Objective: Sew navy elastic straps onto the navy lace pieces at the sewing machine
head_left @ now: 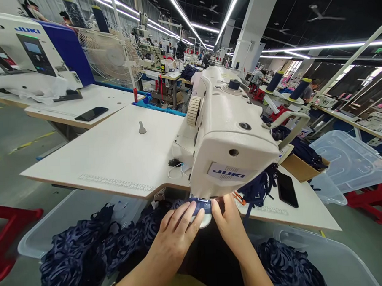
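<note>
A white JUKI sewing machine stands on the white table in front of me. Under its head lies a small navy fabric piece. My left hand rests on that piece, fingers pressed flat on the cloth. My right hand touches it from the right, fingertips tucked under the machine head. Whether either hand pinches the fabric is hidden by the machine head.
Clear plastic bins of navy lace sit left and right of my lap. A black phone, orange snips and a cardboard box lie right of the machine. A second phone, fan, another JUKI machine stand behind.
</note>
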A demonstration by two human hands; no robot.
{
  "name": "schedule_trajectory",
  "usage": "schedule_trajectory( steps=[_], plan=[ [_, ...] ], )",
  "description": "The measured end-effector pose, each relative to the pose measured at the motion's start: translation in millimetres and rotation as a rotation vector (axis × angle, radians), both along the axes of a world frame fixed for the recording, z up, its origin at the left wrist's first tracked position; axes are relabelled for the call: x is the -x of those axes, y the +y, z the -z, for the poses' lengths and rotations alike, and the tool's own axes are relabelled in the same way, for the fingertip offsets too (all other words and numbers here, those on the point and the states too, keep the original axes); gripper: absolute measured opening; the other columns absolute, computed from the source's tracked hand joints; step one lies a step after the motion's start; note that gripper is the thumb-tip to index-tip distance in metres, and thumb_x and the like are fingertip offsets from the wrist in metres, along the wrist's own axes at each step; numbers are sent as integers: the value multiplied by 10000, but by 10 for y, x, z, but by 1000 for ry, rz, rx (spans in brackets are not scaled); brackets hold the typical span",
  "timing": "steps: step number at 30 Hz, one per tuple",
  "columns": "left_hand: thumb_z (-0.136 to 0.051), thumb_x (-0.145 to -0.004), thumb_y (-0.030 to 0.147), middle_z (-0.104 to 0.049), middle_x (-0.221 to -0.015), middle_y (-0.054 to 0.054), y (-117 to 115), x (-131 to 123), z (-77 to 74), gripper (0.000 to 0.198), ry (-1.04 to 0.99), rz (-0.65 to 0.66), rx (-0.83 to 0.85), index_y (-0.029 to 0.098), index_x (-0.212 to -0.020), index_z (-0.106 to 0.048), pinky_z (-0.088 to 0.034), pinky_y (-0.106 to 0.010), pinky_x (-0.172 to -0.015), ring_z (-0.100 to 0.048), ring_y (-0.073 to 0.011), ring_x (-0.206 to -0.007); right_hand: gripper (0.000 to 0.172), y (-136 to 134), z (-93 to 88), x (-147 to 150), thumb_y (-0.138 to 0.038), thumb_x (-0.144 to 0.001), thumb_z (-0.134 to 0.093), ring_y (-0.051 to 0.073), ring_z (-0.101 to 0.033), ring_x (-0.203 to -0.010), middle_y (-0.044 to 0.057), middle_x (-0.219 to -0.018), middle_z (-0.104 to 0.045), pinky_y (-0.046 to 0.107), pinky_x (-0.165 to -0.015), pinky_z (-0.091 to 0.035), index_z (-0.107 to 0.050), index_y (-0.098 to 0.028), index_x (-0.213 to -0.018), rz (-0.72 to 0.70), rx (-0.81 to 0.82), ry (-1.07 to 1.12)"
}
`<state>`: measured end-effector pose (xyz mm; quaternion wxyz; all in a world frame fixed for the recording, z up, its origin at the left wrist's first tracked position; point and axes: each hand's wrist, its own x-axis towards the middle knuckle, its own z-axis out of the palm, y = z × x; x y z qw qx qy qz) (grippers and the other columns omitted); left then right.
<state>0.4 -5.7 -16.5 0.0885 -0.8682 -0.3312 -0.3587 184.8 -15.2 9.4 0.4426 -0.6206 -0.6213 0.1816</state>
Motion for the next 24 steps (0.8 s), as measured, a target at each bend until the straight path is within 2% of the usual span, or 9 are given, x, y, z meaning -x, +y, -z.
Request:
schedule_trajectory(
  steps=[9, 12, 14, 16, 17, 20, 21, 22, 24],
  plan=[
    [-350, -979, 176, -611, -1257, -88, 17, -42, -63, 357, 1, 26, -26, 229, -1242, -586, -269, -361, -1065, -527, -206, -1182, 79, 6, -67, 28, -210, -920, -401, 167, -560, -797, 15, -845, -557, 288, -726, -453, -469, -213, -959, -22, 44, 22],
    [-430, -953, 172, -631, -1197, -87, -12, 34, -79, 303, -21, 124, -11, 211, -1210, -586, -318, -346, -1043, -540, -197, -1154, 70, -110, -153, -7, -288, -933, -452, 157, -571, -708, -16, -775, -565, 268, -655, -448, -481, -227, -949, -15, 168, 17],
    [-508, -919, 184, -636, -1130, -102, -52, 125, -81, 292, -96, 216, 21, 173, -1207, -553, -382, -324, -1010, -553, -192, -1121, 123, -257, -259, -42, -346, -920, -515, 150, -561, -645, -34, -711, -570, 254, -595, -433, -530, -237, -864, -88, 254, -57],
    [-515, -920, 274, -619, -1110, -137, -97, 207, -88, 352, -164, 356, 125, 133, -1241, -485, -437, -310, -968, -554, -203, -1111, 206, -434, -384, -55, -365, -918, -535, 152, -574, -653, -26, -694, -601, 251, -584, -434, -586, -244, -759, -279, 246, -161],
    [-488, -928, 362, -609, -1114, -157, -116, 228, -96, 418, -161, 453, 221, 117, -1265, -450, -451, -314, -956, -552, -216, -1110, 216, -525, -445, -46, -367, -913, -547, 158, -596, -692, -15, -723, -633, 252, -605, -451, -620, -253, -744, -386, 191, -195],
    [-351, -912, 596, -636, -1037, -127, -145, 169, -123, 536, 11, 765, 584, 167, -1193, -509, -420, -339, -990, -581, -227, -1039, 193, -771, -571, 16, -378, -892, -586, 141, -643, -678, -22, -733, -695, 221, -611, -497, -687, -300, -747, -663, 86, -157],
    [-330, -908, 617, -652, -954, -89, -143, 119, -124, 507, 60, 815, 683, 205, -1081, -570, -406, -338, -994, -597, -214, -973, 188, -838, -587, 30, -374, -890, -591, 129, -647, -628, -29, -703, -698, 206, -573, -500, -690, -307, -744, -692, 90, -118],
    [-329, -905, 621, -650, -873, -60, -133, 66, -118, 485, 81, 816, 770, 224, -965, -602, -415, -324, -964, -603, -197, -890, 187, -896, -589, 31, -372, -885, -599, 123, -639, -573, -33, -659, -690, 201, -530, -498, -685, -310, -731, -646, 70, -65],
    [-365, -902, 602, -611, -752, -24, -83, -6, -86, 458, 68, 700, 917, 216, -833, -601, -454, -276, -802, -568, -161, -724, 165, -983, -561, -25, -372, -890, -590, 142, -637, -555, -23, -633, -673, 232, -520, -510, -673, -315, -759, -417, -33, 52]
  ],
)
